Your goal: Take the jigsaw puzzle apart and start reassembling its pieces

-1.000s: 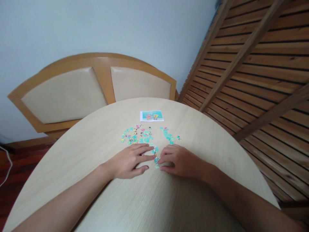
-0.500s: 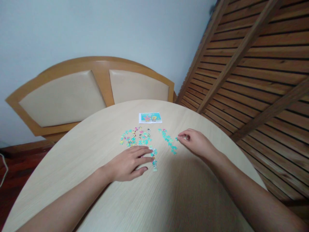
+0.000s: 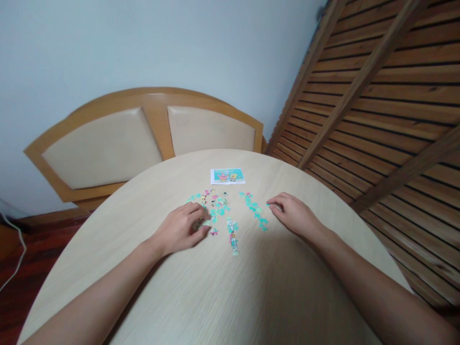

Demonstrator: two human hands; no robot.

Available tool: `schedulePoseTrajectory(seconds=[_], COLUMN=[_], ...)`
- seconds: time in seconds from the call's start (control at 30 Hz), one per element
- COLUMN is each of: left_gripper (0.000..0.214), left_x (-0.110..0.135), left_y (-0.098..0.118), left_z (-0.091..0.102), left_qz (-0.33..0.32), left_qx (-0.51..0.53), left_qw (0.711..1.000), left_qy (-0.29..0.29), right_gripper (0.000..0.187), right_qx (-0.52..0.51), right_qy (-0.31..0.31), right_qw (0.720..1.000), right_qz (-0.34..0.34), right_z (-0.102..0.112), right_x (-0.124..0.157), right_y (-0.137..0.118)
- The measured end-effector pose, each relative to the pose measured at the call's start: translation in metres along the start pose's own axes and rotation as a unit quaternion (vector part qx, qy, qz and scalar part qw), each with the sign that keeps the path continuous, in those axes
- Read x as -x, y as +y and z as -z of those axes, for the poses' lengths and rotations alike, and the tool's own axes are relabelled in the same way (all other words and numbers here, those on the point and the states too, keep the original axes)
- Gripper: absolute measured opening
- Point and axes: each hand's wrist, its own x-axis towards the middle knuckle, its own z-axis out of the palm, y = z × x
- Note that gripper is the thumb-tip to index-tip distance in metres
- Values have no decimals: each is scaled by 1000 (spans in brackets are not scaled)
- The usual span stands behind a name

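Over the left side of a heap of loose jigsaw puzzle pieces (image 3: 217, 212) is my left hand (image 3: 182, 226). Its fingers are curled and its thumb stands apart from them; some pieces under the hand are hidden. My right hand (image 3: 293, 213) is pinched at the fingertips on a small teal puzzle piece (image 3: 268, 205), mostly covered by the fingers. Just left of that hand, a slanting row of teal pieces (image 3: 256, 211) lies on the table. A narrow upright strip of pieces (image 3: 233, 237) lies between the hands, nearer to me. One pink piece (image 3: 214, 232) is beside my left thumb.
A picture sheet (image 3: 227, 176) with a pink and a yellow cartoon figure lies behind the pieces on the round wooden table (image 3: 215, 297). Beyond the table's far edge stands a padded bench back (image 3: 104, 148). Slatted wood (image 3: 388, 105) rises on the right.
My left hand has moved left, off the strip of pieces and over the heap, its fingers more curled. My right hand keeps its pinch in nearly the same place. The view has shifted slightly.
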Motion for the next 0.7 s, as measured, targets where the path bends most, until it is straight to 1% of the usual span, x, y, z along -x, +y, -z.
schedulePoseTrajectory(seconds=[0.1, 0.17, 0.23, 0.3, 0.33, 0.4, 0.47, 0.57, 0.63, 0.7], left_gripper=[23, 26, 28, 27, 27, 26, 25, 23, 23, 21], left_x=[1, 1, 0, 0, 0, -1, -1, -2, -2, -4], left_y=[-4, -4, -4, -4, -3, -3, -1, 2, 5, 8], left_z=[0, 0, 0, -1, -1, -2, -3, -5, -6, -5], left_qz=[-51, -80, -91, -97, -100, -104, -108, -112, -110, -101], left_qx=[36, 49, 51, 51, 52, 50, 46, 45, 52, 70], left_qw=[998, 995, 994, 993, 993, 992, 992, 992, 991, 991], left_qy=[-26, -40, -44, -45, -45, -41, -37, -39, -45, -54], right_gripper=[28, 35, 45, 54, 57, 59, 59, 59, 58, 55], right_qx=[-11, -30, -41, -33, -24, -5, 12, 32, 36, 37], right_qy=[26, 22, -13, -60, -76, -87, -75, -39, -25, -22], right_qw=[998, 993, 982, 975, 974, 978, 985, 992, 993, 993], right_qz=[48, 115, 182, 212, 210, 188, 156, 113, 106, 114], right_z=[-1, 0, -1, -4, -6, -10, -14, -17, -18, -18], right_x=[1, 2, 4, 6, 6, 6, 4, 2, 1, 1], right_y=[-7, -13, -18, -21, -21, -18, -15, -9, -8, -8])
